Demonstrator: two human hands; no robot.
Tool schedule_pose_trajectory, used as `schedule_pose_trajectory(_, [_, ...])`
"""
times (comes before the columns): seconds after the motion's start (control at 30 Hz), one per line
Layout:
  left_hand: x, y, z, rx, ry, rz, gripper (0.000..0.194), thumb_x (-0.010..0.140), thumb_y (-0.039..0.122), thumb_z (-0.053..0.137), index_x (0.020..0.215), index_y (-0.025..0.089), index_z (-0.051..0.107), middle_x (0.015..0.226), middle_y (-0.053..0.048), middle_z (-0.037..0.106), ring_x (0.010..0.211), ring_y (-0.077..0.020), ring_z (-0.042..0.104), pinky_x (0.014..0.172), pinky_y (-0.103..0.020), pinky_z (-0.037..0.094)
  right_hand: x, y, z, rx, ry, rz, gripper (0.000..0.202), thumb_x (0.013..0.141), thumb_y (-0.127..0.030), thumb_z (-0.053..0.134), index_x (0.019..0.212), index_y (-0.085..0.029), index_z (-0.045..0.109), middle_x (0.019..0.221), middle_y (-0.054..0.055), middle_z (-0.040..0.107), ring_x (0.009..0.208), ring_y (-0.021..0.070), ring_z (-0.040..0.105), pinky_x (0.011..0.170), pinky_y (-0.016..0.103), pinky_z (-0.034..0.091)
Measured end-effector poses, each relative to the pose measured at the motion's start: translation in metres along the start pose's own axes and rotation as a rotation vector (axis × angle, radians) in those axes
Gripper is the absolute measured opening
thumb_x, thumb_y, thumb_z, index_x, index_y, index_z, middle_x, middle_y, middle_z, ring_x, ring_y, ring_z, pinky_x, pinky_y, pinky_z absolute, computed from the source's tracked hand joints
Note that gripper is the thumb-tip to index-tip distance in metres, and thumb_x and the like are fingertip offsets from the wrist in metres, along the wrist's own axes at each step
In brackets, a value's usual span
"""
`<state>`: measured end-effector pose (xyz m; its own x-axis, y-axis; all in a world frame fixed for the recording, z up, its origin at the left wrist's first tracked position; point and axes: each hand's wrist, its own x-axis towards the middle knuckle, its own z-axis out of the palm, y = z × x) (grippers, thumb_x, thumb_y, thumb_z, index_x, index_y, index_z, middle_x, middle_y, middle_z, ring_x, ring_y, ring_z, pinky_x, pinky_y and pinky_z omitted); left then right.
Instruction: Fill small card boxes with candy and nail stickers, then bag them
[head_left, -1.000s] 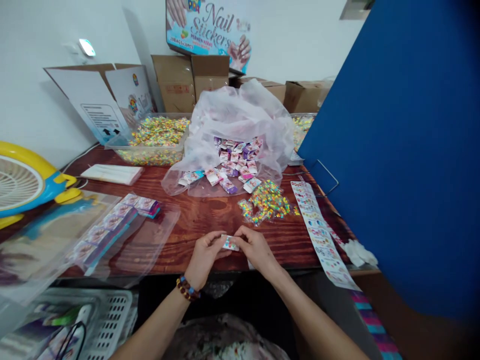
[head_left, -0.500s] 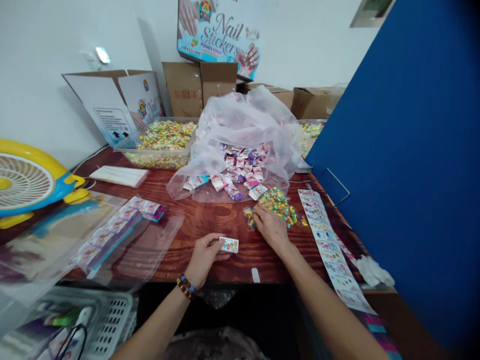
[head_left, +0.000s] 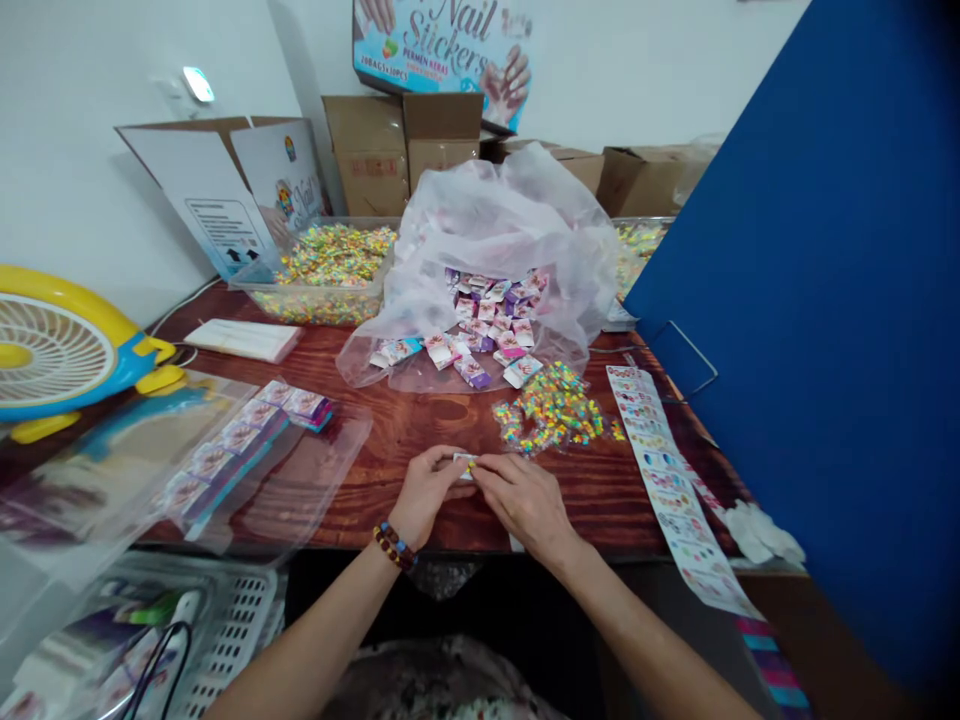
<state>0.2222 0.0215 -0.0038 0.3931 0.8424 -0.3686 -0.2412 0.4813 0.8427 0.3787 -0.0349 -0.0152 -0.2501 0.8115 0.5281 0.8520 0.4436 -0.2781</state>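
Note:
My left hand (head_left: 429, 492), with a beaded bracelet at the wrist, holds a small white printed box (head_left: 465, 474) low over the table. My right hand (head_left: 523, 500) meets it at the box's right side, fingers pinched round a small yellow candy packet (head_left: 471, 466) at the box. Beyond my right hand lies a pile of colourful candy packets (head_left: 559, 400). Behind it, small purple, pink and white boxes (head_left: 487, 320) spill from a large translucent plastic bag (head_left: 510, 220).
On the left are a row of small boxes (head_left: 232, 440) on plastic, a yellow and blue fan (head_left: 60, 345) and a candy-filled tub (head_left: 322, 285). Sticker strips (head_left: 667, 480) run down the right, beside a blue panel (head_left: 787, 300). Cardboard boxes (head_left: 367, 160) stand behind.
My right hand has moved from the candy pile back to the box in my left hand, bringing a small packet. The view has shifted slightly.

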Motion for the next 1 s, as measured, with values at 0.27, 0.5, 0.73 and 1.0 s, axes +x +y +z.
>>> schedule_pose_trajectory(0.27, [0.024,0.012,0.014,0.262,-0.122,0.111,0.035,0.065,0.038,0.077,0.089,0.014,0.068,0.085,-0.004,0.071,0.079,-0.0192,0.069,0.072,-0.032,0.06,0.012,0.018,0.006,0.906,0.225,0.779,0.027,0.077,-0.046,0.067,0.078,-0.02,0.065,0.07,0.0,0.062,0.061,0.0138,0.057,0.052,0.023,0.048])
schedule_pose_trajectory(0.5, [0.051,0.013,0.036,0.596,-0.293,0.201,0.022,0.081,0.031,0.061,0.095,0.016,0.068,0.089,-0.004,0.071,0.077,-0.0182,0.069,0.07,-0.031,0.059,0.001,0.041,0.009,1.177,0.227,1.028,0.039,0.061,-0.055,0.075,0.071,-0.018,0.067,0.059,-0.001,0.058,0.055,0.0128,0.051,0.044,0.021,0.042])
schedule_pose_trajectory(0.73, [0.129,0.057,0.024,1.717,-0.174,0.826,0.045,0.085,0.002,0.039,0.124,0.016,0.055,0.123,-0.012,0.062,0.121,-0.0238,0.051,0.103,-0.042,0.042,-0.014,0.053,-0.004,1.006,0.332,1.021,0.037,0.065,-0.054,0.072,0.068,-0.018,0.067,0.056,0.0,0.058,0.052,0.0132,0.05,0.048,0.023,0.041])
schedule_pose_trajectory(1.0, [0.168,0.085,0.026,2.05,-0.384,0.911,0.042,0.08,0.007,0.05,0.12,0.021,0.056,0.118,-0.011,0.06,0.123,-0.0311,0.043,0.103,-0.054,0.031,-0.024,0.051,0.006,0.923,0.282,0.933,0.033,0.073,-0.051,0.067,0.073,-0.018,0.068,0.06,0.001,0.058,0.056,0.015,0.052,0.049,0.022,0.042])
